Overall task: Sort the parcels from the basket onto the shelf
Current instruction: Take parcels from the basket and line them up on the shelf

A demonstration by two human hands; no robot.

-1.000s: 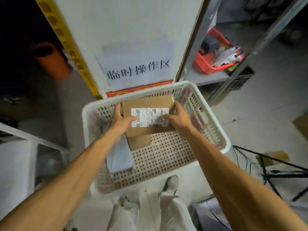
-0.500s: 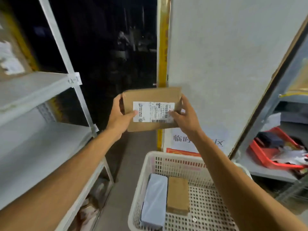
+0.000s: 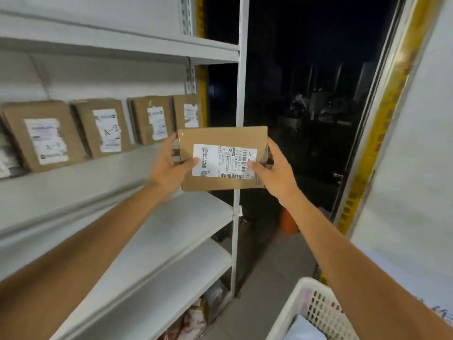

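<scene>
I hold a flat brown cardboard parcel with a white shipping label up in front of me. My left hand grips its left edge and my right hand grips its right edge, thumbs on the label. The parcel hangs just right of the white metal shelf, level with the tier where several brown labelled parcels stand in a row. The white perforated basket shows at the bottom right corner, with a pale parcel partly visible inside.
The shelf's white upright post stands right behind the held parcel. Lower tiers are bare; bags lie under the bottom one. A dark doorway opens beyond, with an orange container on the floor. A white wall with a yellow strip is at right.
Both hands carried the parcel out of the basket and up, leftward to the shelf. My view swung left and up, so the basket dropped to the bottom right.
</scene>
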